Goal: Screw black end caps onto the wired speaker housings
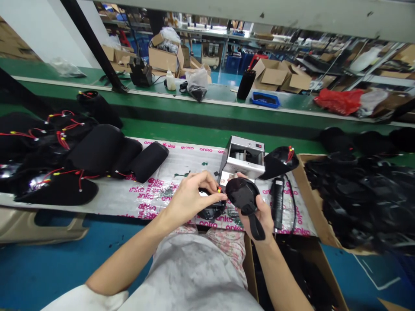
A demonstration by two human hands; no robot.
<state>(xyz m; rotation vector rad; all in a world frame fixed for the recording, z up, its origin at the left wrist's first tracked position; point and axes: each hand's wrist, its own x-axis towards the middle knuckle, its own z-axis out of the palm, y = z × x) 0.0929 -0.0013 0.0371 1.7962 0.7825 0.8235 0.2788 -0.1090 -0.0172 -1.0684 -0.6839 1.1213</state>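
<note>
Black padded pieces (48, 151) trailing red wires heap up on the left, a silver machine (241, 157) stands mid-table, and a cardboard box (311, 203) of black parts sits right. Far off, past a green conveyor (181, 127), are cartons (164, 58) and a red bag (339, 101).

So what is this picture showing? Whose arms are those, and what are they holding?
This picture comes from a camera worn on a person's head, so you see what they see, looking down. The left hand pinches a tiny yellow-and-red wire connector above a round black piece. The right hand holds a shiny black rounded pad with a black strap. A silver metal machine and a black corded handheld tool sit on a shiny sheet printed with pink letters. Soft black padded shapes with red wires lie to the left, and a brown cardboard box of black parts is on the right.
</note>
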